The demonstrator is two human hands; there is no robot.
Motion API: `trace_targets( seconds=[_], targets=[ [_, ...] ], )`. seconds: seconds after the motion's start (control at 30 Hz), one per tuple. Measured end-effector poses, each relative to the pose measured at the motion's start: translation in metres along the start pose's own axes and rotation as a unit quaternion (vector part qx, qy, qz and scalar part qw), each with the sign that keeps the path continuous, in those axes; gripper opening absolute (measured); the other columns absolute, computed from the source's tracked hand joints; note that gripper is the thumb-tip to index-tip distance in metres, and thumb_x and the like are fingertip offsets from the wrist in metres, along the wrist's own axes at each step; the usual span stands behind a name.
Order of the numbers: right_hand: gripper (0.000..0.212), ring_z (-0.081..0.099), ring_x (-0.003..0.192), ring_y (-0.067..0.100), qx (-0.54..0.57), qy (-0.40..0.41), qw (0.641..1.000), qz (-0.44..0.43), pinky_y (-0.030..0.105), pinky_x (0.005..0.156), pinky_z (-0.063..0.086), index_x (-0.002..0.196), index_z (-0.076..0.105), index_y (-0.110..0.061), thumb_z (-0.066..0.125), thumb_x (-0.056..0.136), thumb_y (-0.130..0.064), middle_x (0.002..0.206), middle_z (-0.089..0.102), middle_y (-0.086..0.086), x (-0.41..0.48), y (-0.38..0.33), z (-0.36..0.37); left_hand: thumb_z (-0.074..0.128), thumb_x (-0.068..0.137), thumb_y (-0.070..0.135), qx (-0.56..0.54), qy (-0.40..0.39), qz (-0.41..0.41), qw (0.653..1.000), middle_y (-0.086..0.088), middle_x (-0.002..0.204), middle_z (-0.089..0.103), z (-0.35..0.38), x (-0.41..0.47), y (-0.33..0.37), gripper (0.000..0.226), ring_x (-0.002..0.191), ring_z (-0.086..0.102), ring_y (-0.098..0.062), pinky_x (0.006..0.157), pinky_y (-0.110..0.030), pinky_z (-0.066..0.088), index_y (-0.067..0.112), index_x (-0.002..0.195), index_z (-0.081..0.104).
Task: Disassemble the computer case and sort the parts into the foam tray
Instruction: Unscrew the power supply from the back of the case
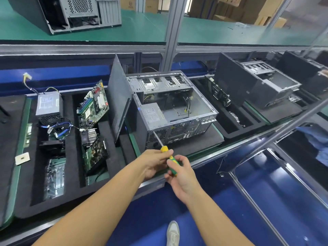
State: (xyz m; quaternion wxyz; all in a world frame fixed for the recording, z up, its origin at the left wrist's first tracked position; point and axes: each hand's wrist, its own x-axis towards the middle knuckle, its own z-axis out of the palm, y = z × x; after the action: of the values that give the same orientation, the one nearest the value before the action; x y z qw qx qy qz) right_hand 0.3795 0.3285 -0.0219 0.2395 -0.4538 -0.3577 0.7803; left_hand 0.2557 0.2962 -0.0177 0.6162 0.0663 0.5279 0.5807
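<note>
Right now both of your hands are on the screwdriver (166,157): your left hand (156,162) pinches the yellow top of the handle near the shaft, and your right hand (181,173) wraps the green lower part. The tip sits against the rear panel of the computer case (177,110), at its near left corner, beside the power supply (153,114) that is still mounted inside. The case lies on its side on a dark pad, open face up, with its side panel (119,96) leaning upright just to the left.

You appear to be working a rear screw, probably one holding the power supply. Whether the tip is seated in the screw head is too small to tell, so feel for it before you turn. Keep the shaft in line with the screw, push along its axis with your right palm, and let your left fingers only steady and guide. Expect the screw to drop as it comes free, so catch it.

To the left, the foam tray (74,196) already holds another power supply, a motherboard (94,103) and smaller parts.
</note>
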Motion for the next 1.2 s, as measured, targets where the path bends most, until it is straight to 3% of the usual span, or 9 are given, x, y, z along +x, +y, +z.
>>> trace_targets(
  seconds=[0.17,0.3,0.4,0.53,0.7,0.83,0.93,1.03,1.2],
  targets=[
    [0.039,0.053,0.054,0.02,0.04,0.011,0.995,0.09,0.029,0.045,0.047,0.109,0.057,-0.007,0.05,0.102,-0.045,0.072,0.054,0.01,-0.006,-0.003,-0.003,0.064,0.089,-0.008,-0.069,0.015,-0.002,0.998,-0.014,0.088,0.073,-0.006,0.001,-0.002,0.016,0.077,0.073,-0.022,0.076,-0.034,0.062,-0.004,0.104,0.068],
    [0.035,0.053,0.053,0.017,0.021,0.022,0.997,0.073,0.028,0.043,0.047,0.121,0.053,-0.002,0.046,0.107,-0.033,0.076,0.054,0.013,-0.007,0.003,-0.005,0.058,0.095,0.001,-0.038,-0.011,-0.006,0.999,-0.01,0.107,0.075,-0.008,-0.001,-0.002,0.019,0.099,0.068,-0.026,0.099,-0.04,0.05,-0.001,0.113,0.064],
    [0.014,0.053,0.064,0.018,0.023,0.007,0.999,0.028,0.03,0.053,0.053,0.112,0.051,-0.01,0.059,0.101,-0.015,0.093,0.054,0.015,-0.008,0.009,-0.003,0.072,0.09,0.024,0.001,-0.004,-0.02,1.0,-0.006,0.08,0.065,0.0,-0.003,0.0,0.019,0.078,0.06,-0.024,0.08,-0.038,0.05,0.008,0.094,0.063],
    [0.02,0.051,0.069,0.018,0.046,-0.002,0.999,-0.013,0.03,0.059,0.054,0.106,0.053,-0.016,0.067,0.094,-0.008,0.101,0.057,0.012,-0.009,0.01,0.001,0.074,0.087,0.012,-0.026,0.023,0.002,0.999,-0.01,0.069,0.063,0.003,0.002,-0.003,0.015,0.062,0.064,-0.021,0.065,-0.031,0.059,0.004,0.084,0.061],
    [0.048,0.053,0.056,0.021,0.073,0.005,0.991,0.109,0.03,0.048,0.049,0.116,0.059,-0.006,0.048,0.102,-0.051,0.077,0.052,0.013,-0.014,0.001,0.001,0.064,0.088,-0.003,-0.084,0.015,0.002,0.996,-0.019,0.097,0.072,-0.003,0.001,-0.004,0.015,0.082,0.073,-0.024,0.068,-0.033,0.061,-0.007,0.102,0.067],
    [0.036,0.048,0.05,0.016,0.055,0.021,0.995,0.076,0.025,0.041,0.042,0.119,0.057,-0.005,0.046,0.106,-0.037,0.07,0.051,0.009,-0.011,0.001,0.004,0.059,0.097,0.008,-0.048,0.013,0.0,0.999,-0.013,0.103,0.073,0.0,0.002,-0.005,0.014,0.09,0.067,-0.025,0.089,-0.038,0.055,-0.001,0.102,0.068],
    [0.015,0.049,0.059,0.015,0.018,0.019,0.999,0.027,0.027,0.048,0.047,0.112,0.052,-0.01,0.056,0.103,-0.022,0.08,0.052,0.009,-0.01,0.004,0.001,0.069,0.092,0.024,-0.012,0.023,-0.004,1.0,-0.008,0.074,0.062,0.006,0.001,-0.004,0.019,0.062,0.06,-0.02,0.061,-0.03,0.054,0.009,0.083,0.061],
    [0.019,0.051,0.066,0.015,0.017,0.004,1.0,-0.002,0.029,0.056,0.052,0.111,0.05,-0.015,0.063,0.098,-0.012,0.095,0.055,0.009,-0.012,0.006,-0.002,0.073,0.088,0.015,-0.026,0.061,0.01,0.998,-0.01,0.068,0.068,0.008,0.001,-0.005,0.015,0.062,0.066,-0.02,0.056,-0.028,0.058,0.004,0.082,0.065],
    [0.044,0.055,0.055,0.02,0.074,0.003,0.994,0.084,0.029,0.047,0.05,0.108,0.06,-0.004,0.048,0.103,-0.047,0.074,0.055,0.011,-0.013,-0.002,0.0,0.06,0.095,0.0,-0.069,0.052,0.02,0.996,-0.019,0.106,0.071,0.001,-0.003,-0.006,0.015,0.086,0.07,-0.026,0.08,-0.038,0.058,-0.004,0.108,0.065]
  ],
)
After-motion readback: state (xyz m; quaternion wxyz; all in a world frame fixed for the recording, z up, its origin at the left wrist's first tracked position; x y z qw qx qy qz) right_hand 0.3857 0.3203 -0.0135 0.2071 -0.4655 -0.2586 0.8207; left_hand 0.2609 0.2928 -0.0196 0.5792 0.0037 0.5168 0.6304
